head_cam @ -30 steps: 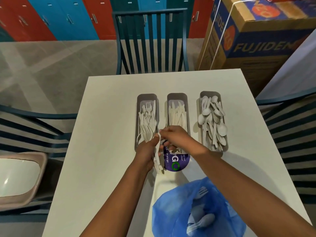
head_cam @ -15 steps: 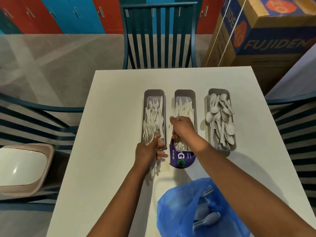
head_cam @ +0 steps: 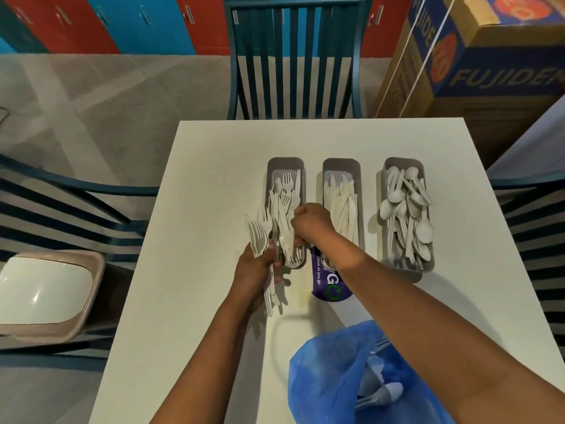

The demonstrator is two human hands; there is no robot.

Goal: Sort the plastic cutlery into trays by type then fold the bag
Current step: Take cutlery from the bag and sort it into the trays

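Three grey trays stand side by side on the white table [head_cam: 198, 270]. The left tray [head_cam: 285, 163] holds white forks, the middle tray [head_cam: 341, 164] knives, the right tray [head_cam: 403, 163] spoons. My left hand [head_cam: 255, 270] grips a bundle of white forks [head_cam: 260, 232], tines pointing away, just left of the left tray's near end. My right hand [head_cam: 312, 223] reaches over the left tray and pinches a white fork [head_cam: 286, 237] lying in it. A blue plastic bag [head_cam: 333, 377] lies at the near edge with some cutlery showing inside.
A purple round sticker [head_cam: 328, 289] lies on the table under the middle tray's near end. Dark blue slatted chairs [head_cam: 293, 56] stand at the far, left and right sides. A beige lidded bin [head_cam: 46, 295] sits at the left, a large cardboard box [head_cam: 489, 71] at the far right.
My right hand has moved left from the middle tray to the left tray with a fork. My left hand keeps its fork bundle, now raised beside the left tray.
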